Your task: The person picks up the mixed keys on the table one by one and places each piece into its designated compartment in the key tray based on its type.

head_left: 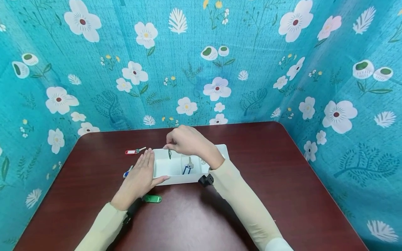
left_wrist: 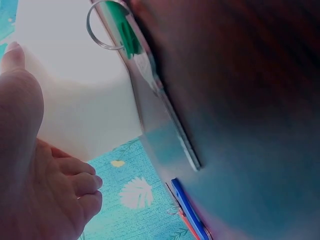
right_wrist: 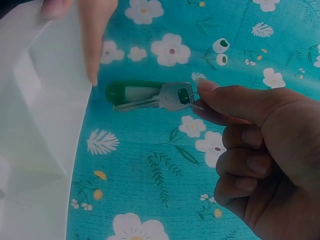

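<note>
My right hand (head_left: 188,140) pinches the ring of a key (right_wrist: 175,96) with a green tag (right_wrist: 116,93). The key and tag hang over the left compartment of a white divided tray (head_left: 180,180). With fingers straight, my left hand (head_left: 138,177) rests against the tray's left end, its thumb along the front wall. In the middle compartment lies a key (head_left: 190,164) with a dark blue tag (head_left: 186,170). My right forearm partly hides the right compartment.
On the table left of the tray lie a key with a red tag (head_left: 131,152) and a blue tag (head_left: 127,173) partly behind my left hand. Another green tag (head_left: 153,198) with a key lies in front of the tray. A flowered curtain (head_left: 169,69) surrounds the table.
</note>
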A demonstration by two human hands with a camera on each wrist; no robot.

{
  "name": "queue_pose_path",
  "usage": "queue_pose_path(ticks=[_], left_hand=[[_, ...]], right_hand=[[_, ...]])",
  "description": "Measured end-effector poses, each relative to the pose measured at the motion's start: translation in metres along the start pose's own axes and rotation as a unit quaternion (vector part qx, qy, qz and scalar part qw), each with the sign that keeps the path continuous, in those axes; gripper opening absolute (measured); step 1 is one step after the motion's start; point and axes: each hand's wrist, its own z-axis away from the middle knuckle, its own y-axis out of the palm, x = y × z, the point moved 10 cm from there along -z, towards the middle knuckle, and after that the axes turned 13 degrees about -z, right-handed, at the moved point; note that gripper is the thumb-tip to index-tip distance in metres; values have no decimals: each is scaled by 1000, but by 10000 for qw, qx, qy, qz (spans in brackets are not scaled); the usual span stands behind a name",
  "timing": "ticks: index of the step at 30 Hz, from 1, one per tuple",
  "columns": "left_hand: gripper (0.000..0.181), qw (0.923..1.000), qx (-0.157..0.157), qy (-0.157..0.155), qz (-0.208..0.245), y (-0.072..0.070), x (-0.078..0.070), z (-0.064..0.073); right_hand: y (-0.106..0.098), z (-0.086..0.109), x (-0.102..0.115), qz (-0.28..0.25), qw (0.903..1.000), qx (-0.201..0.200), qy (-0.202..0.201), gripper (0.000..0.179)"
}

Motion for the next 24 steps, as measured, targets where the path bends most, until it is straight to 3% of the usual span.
queue_pose_path(ticks=[12,24], left_hand=[[112,10000,-64,9,34,-3,0,1],[112,10000,-49,-6,16,0,0,-1]], right_hand=[[13,-20,-3,372,9979,480,202,23],[23,-33,-17,239,9955,807,441,23]])
